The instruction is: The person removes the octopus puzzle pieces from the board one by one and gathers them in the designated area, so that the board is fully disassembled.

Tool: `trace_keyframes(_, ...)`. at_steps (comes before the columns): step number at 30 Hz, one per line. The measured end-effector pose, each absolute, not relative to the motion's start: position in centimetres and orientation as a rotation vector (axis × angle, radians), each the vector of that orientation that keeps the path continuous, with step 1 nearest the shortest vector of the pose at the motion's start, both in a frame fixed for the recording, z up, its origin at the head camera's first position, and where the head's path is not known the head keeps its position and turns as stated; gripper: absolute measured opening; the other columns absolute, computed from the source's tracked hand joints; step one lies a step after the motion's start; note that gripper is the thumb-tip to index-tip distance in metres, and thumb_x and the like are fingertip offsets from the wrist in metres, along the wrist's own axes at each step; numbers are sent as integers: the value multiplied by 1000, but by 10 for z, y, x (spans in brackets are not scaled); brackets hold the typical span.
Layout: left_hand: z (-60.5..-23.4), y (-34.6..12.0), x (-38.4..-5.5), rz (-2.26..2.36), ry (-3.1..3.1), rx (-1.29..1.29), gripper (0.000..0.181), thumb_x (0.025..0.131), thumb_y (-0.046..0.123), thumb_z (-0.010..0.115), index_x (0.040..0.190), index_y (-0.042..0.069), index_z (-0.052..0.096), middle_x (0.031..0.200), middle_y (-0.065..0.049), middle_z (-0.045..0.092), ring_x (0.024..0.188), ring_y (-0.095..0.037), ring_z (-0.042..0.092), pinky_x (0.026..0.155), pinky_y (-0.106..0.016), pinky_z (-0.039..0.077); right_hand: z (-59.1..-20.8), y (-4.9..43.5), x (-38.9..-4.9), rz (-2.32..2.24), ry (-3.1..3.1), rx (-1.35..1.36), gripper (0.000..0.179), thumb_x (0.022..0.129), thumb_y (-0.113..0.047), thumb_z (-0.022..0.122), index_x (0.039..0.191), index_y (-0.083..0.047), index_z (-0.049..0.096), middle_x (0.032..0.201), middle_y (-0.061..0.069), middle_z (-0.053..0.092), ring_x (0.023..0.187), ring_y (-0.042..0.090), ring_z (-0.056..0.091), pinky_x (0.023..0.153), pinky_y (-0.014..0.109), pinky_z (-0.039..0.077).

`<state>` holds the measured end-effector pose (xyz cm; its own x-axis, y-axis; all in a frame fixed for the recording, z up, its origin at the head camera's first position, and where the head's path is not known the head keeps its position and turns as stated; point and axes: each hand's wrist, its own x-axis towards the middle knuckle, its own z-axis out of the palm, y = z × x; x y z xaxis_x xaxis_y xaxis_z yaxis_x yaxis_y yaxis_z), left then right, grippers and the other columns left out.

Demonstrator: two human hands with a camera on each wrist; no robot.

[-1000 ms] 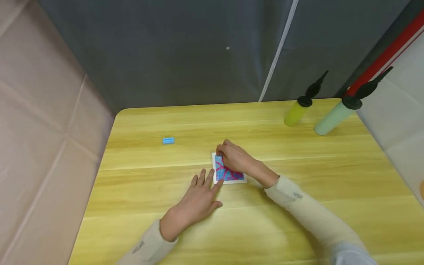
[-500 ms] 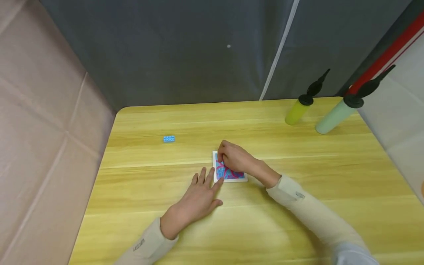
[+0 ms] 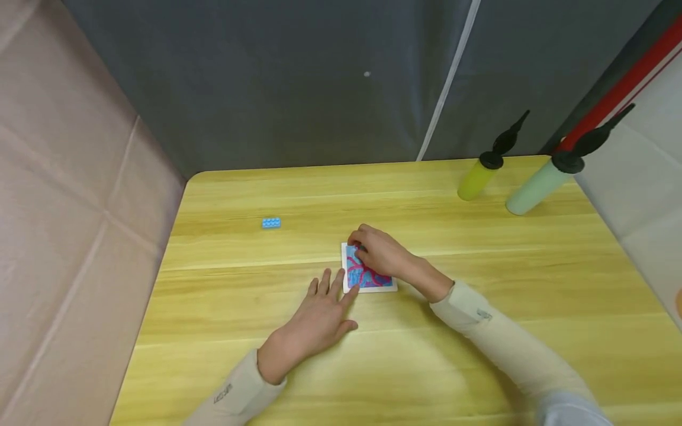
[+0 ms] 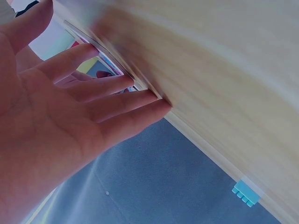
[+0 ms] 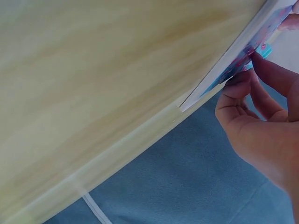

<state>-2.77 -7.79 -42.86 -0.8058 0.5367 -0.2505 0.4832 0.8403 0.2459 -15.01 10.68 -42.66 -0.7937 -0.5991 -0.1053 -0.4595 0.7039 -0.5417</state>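
A small flat rectangular panel (image 3: 373,283) with a white border and a blue and pink pattern lies on the wooden table. My left hand (image 3: 314,322) lies spread beside its lower left corner, and the forefinger's tip touches the border. My right hand (image 3: 386,255) is over the panel's upper part with curled fingers. In the right wrist view, the right thumb (image 5: 268,72) touches the patterned surface (image 5: 240,58) and the curled fingers (image 5: 232,95) are at the panel's edge. Whether anything small is pinched between them cannot be made out.
A light blue toy brick (image 3: 271,223) with studs sits on the table (image 3: 213,296), left of the panel. At the back right stand a yellow-green pump (image 3: 474,180) and a pale green pump (image 3: 538,188), both with black nozzles. A dark grey curtain (image 3: 298,89) hangs behind the table.
My right thumb and forefinger shifted slightly toward me over the panel, then back up, and now stand a little apart. The left hand has stayed in place.
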Motion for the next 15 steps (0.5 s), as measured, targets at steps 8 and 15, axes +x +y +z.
trace_keyframes(8, -429, -77, -28, 236, 2715, 770, 70, 101, 51, 60, 160, 17, 41, 167, -28, 25, 153, -54, 26, 121, -63, 32, -424, 109, -150, -744, 2667, -835, 21, 99, -10, 65, 119, -9, 70, 106, 5, 64, 85, 18, 56, 80, 33, 52)
trace_keyframes(15, -430, -77, -28, 226, 2710, 760, 70, 101, 51, 60, 160, 17, 41, 168, -28, 24, 153, -53, 25, 121, -63, 32, -425, 109, -150, -742, 2685, -859, 19, 99, -11, 66, 118, -11, 70, 107, 4, 65, 84, 17, 57, 78, 33, 52)
